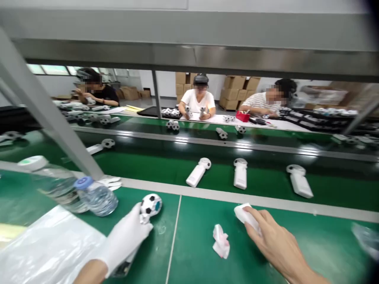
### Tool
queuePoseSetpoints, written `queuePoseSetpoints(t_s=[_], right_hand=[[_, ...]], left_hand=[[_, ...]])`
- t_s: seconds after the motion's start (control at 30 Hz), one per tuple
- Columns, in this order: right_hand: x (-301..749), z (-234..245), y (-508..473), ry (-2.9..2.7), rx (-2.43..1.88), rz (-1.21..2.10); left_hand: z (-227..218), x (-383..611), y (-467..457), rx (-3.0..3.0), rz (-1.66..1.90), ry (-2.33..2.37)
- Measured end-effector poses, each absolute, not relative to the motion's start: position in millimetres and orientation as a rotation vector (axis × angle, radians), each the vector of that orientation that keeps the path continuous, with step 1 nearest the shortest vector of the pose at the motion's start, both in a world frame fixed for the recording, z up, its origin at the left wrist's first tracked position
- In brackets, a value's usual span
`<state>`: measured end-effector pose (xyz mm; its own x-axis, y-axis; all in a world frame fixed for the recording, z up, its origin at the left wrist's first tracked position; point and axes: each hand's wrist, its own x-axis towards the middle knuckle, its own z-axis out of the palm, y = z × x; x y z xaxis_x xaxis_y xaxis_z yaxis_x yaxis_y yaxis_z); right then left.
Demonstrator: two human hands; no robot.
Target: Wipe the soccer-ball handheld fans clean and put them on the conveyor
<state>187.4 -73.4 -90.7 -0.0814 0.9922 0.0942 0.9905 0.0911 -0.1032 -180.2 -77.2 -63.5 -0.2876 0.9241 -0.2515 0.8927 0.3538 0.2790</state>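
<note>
My left hand (126, 238), in a white glove, is closed round the handle of a small hand-held fan with a football-patterned head (151, 204), held just above the green table (310, 236). My bare right hand (272, 236) presses a white wipe (244, 215) against the table surface, fingers curled over it. A crumpled white and pink wipe (221, 241) lies on the table between my hands.
Two water bottles (96, 196) and a clear plastic bag (44, 248) lie at the left. Three white fan units (240, 173) ride the green conveyor (266, 181) beyond. Three people sit across the line with more fans and a red tray (242, 116). A grey frame post (50, 114) slants at left.
</note>
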Motion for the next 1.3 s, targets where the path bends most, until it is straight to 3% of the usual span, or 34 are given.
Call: queuePoseSetpoints(t_s=[0.23, 0.6, 1.3], right_hand=[[76.0, -65.2, -75.1, -2.416, -1.321, 0.03], [38.2, -90.8, -62.4, -2.689, -1.282, -0.242], [29.7, -71.9, -48.6, -2.744, -1.34, -0.112]], left_hand=[[-57.1, -140.5, -98.8, 1.716, 0.021, 1.977], [-14.1, -125.0, -79.7, 1.731, -0.336, 1.85], [-29.2, -121.7, -83.9, 1.613, -0.224, 1.96]])
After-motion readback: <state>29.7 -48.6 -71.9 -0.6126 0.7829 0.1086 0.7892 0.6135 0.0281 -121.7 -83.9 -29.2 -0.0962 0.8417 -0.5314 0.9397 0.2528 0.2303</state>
